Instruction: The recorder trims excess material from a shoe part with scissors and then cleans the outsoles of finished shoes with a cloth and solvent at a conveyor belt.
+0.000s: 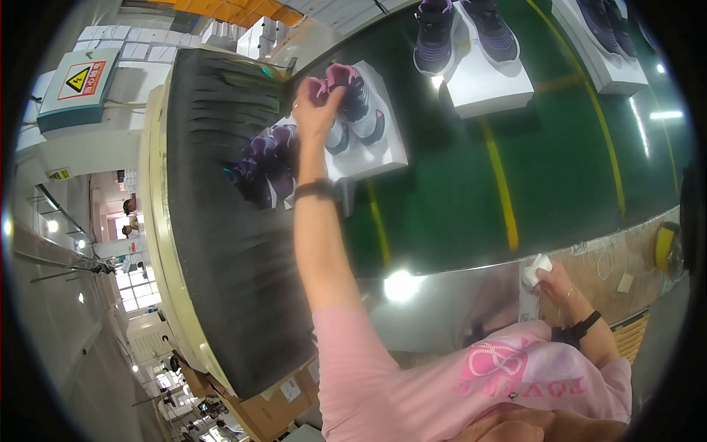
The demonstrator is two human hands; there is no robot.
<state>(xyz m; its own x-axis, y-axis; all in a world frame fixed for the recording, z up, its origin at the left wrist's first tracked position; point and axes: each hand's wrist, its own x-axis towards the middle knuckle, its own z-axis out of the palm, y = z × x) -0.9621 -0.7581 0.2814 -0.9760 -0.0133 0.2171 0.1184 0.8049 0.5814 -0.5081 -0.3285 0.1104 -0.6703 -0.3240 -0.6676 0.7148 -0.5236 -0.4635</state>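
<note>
My left arm reaches far out, and my left hand (317, 114) is closed on the pink collars of a pair of purple-and-white sneakers (359, 107). These sneakers rest on a white shoebox (395, 147) at the left end of the green belt. Just left of my wrist another pair of dark purple sneakers (265, 155) sits by the dark strip curtain; my arm hides part of it. My right hand (560, 283) is low on the right, near the belt's near edge, closed on a crumpled white piece of paper or cloth (536, 272).
A green conveyor belt (442, 184) with yellow lines runs across. Further along it stand white shoeboxes (490, 92) topped with dark sneakers (492, 33). A black strip curtain (221, 221) hangs at a machine opening on the left. A tape roll (666, 247) lies at the right.
</note>
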